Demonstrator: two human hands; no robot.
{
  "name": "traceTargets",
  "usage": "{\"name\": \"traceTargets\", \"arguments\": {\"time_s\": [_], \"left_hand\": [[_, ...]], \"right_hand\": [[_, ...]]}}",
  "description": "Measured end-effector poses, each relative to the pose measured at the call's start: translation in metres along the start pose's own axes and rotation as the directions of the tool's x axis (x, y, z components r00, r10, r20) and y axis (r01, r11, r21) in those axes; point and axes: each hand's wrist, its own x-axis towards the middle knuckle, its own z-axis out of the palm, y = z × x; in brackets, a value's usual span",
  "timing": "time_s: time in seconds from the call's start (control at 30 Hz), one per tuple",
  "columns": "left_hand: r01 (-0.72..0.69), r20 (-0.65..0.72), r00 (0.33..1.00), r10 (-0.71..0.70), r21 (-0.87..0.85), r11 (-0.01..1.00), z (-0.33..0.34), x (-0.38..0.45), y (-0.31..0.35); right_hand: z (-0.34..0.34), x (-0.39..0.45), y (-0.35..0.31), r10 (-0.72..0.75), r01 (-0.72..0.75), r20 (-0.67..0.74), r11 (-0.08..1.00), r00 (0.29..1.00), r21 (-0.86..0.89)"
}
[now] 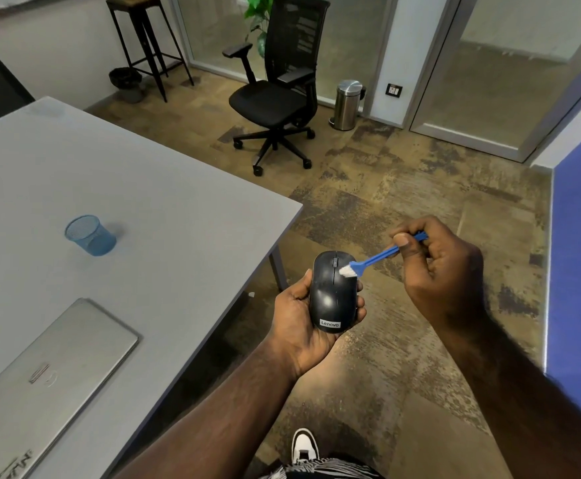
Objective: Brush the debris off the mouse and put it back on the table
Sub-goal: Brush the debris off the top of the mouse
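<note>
Above floor (385,340), mouse (332,295) lengthwise, wheel-end away.

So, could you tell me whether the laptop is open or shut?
Shut: the laptop lies flat on the table, lid down, with no screen or keyboard showing.

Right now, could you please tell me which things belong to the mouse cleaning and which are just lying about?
In use: Lenovo mouse, blue brush, grey table.
Lying about: closed laptop, blue mesh cup, office chair, steel bin.
</note>
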Motion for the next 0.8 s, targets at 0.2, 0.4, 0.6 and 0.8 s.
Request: {"name": "traceTargets", "arguments": {"time_s": [0.2, 0.4, 0.6, 0.8], "left_hand": [[-0.009, 0.01, 1.0, 0.009, 0.023, 1.0, 0.001, -0.002, -0.001], [-0.027, 0.02, 0.999, 0.027, 0.015, 1.0, -0.001, -0.005, 0.001], [-0.057, -0.042, 0.997, 0.058, 0.011, 0.998, -0.001, -0.003, 0.001], [-0.049, -0.072, 0.996, 0.051, 0.04, 0.998, 0.003, -0.007, 0.001]], "right_hand": [[0.002, 0.002, 0.003, 0.03, -0.032, -0.025, 0.998, 0.999, -0.049], [-0.005, -0.001, 0.003, -0.019, 0.02, -0.003, 0.997, 1.0, 0.075], [-0.003, -0.006, -0.001, -0.072, 0.068, 0.035, 0.993, 0.997, 0.095], [0.0, -0.01, -0.005, -0.045, 0.044, 0.016, 0.997, 0.999, 0.068]]}}
